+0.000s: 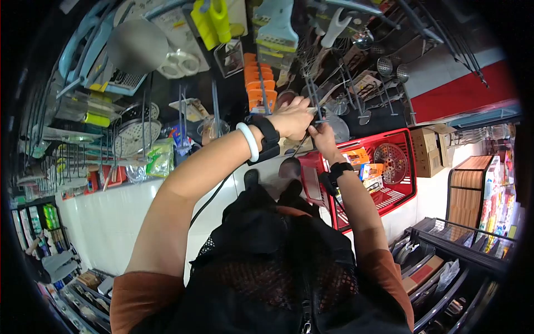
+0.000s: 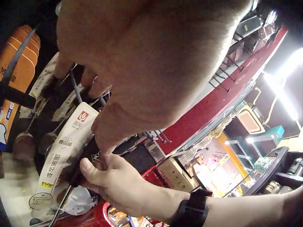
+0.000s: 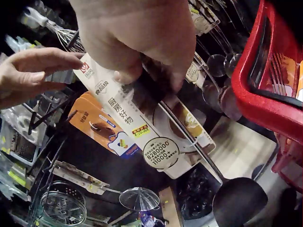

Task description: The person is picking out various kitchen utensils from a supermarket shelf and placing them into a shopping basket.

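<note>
My right hand [image 3: 137,42] grips the black handle of a ladle [image 3: 239,201], whose dark round bowl hangs at the lower right in the right wrist view. A long white cardboard label [image 3: 118,109] with printed characters lies along the handle and thin metal shaft. My left hand [image 1: 293,118] is up by the rack hooks, just left of the right hand in the head view. Its extended fingers [image 3: 59,59] reach the label's top corner in the right wrist view. From the left wrist, the palm fills the upper part and hides the hook behind it.
Orange-carded packets [image 1: 260,83] hang beside the left hand. Strainers [image 3: 139,198], whisks [image 3: 66,35] and other utensils crowd the rack. A red shopping basket [image 1: 411,167] holding packaged goods and a perforated round piece stands below the right arm, with a cardboard box [image 1: 429,151] beyond.
</note>
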Demonstrator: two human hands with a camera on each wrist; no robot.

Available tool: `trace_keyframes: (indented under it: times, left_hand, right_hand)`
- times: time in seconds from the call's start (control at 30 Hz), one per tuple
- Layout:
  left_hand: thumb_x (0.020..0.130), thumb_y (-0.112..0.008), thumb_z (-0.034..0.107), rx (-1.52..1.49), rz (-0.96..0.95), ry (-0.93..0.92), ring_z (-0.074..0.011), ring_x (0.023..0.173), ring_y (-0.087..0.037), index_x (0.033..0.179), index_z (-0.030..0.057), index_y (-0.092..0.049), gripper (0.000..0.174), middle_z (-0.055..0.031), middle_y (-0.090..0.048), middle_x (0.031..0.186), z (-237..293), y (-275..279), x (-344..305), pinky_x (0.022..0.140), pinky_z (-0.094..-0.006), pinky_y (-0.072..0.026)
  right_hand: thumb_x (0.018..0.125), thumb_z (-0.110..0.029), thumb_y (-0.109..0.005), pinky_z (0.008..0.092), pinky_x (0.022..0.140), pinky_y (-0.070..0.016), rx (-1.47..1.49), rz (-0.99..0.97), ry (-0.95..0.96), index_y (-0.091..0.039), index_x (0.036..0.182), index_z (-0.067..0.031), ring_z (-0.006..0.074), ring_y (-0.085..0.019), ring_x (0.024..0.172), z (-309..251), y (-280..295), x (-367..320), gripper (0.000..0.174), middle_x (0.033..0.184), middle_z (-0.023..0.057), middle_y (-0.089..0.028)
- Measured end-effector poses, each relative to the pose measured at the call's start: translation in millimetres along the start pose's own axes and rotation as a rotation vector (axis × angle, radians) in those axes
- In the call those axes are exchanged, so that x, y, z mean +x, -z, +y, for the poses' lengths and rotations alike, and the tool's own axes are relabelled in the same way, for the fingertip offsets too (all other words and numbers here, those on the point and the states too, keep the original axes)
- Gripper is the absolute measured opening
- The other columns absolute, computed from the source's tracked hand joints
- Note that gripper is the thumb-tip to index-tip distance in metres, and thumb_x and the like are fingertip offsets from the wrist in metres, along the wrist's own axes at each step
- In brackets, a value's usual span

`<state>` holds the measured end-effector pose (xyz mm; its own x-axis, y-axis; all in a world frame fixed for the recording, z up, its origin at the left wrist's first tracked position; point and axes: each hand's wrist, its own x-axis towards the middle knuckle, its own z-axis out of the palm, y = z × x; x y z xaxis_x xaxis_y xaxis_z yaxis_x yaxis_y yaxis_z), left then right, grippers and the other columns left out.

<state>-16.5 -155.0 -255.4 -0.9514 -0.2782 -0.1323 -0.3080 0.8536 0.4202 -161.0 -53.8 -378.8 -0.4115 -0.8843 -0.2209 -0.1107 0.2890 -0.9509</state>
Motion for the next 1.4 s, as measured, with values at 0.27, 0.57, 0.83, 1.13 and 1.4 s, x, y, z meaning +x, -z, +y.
trace_keyframes:
  times: [0.27,0.57,0.83,1.13,1.4]
  left_hand:
    - [0.072,-0.059,0.014,-0.053,-0.086,0.132,-0.0395,0.109,-0.043,0.116,-0.0042,-0.047,0.050,-0.0212,-0.045,0.110,-14,-7,30,0.090,-0.0454,-0.0394]
    - [0.075,-0.057,0.012,0.071,-0.265,0.025,-0.0421,0.104,-0.049,0.110,-0.0066,-0.050,0.040,-0.0269,-0.047,0.109,-15,13,51,0.091,-0.0434,-0.0406]
    - [0.076,-0.063,0.009,0.108,-0.185,0.099,-0.0404,0.107,-0.048,0.110,-0.0080,-0.047,0.042,-0.0224,-0.045,0.115,-15,1,41,0.088,-0.0430,-0.0415]
    - [0.074,-0.063,0.014,0.040,-0.140,0.167,-0.0349,0.106,-0.050,0.106,-0.0065,-0.053,0.039,-0.0206,-0.049,0.112,-27,13,57,0.091,-0.0371,-0.0411]
    - [0.079,-0.062,0.019,0.081,-0.216,0.287,-0.0354,0.115,-0.047,0.118,-0.0102,-0.047,0.051,-0.0215,-0.043,0.124,-28,13,65,0.095,-0.0374,-0.0390]
  right_hand:
    - [0.080,-0.006,-0.063,0.0316,0.084,-0.0438,-0.115,0.071,0.223,-0.042,0.128,-0.0049,0.0253,-0.059,0.095,32,-9,33,0.053,0.100,0.0167,-0.061]
    - [0.075,-0.019,-0.065,0.0418,0.095,-0.0395,-0.425,0.185,0.060,-0.016,0.140,0.0027,0.0418,-0.046,0.113,12,-14,35,0.084,0.122,0.0309,-0.044]
    - [0.075,-0.002,-0.059,0.0398,0.089,-0.0422,-0.261,0.141,0.226,-0.030,0.137,-0.0019,0.0391,-0.050,0.107,-13,9,-9,0.069,0.116,0.0253,-0.049]
    - [0.078,-0.004,-0.052,0.0386,0.094,-0.0384,-0.178,0.132,0.263,-0.020,0.143,-0.0112,0.0420,-0.044,0.112,-10,-24,33,0.073,0.119,0.0247,-0.041]
    - [0.071,0.006,-0.047,0.0401,0.083,-0.0455,-0.031,0.426,0.369,-0.045,0.122,-0.0028,0.0361,-0.054,0.096,-11,21,-32,0.051,0.103,0.0208,-0.052]
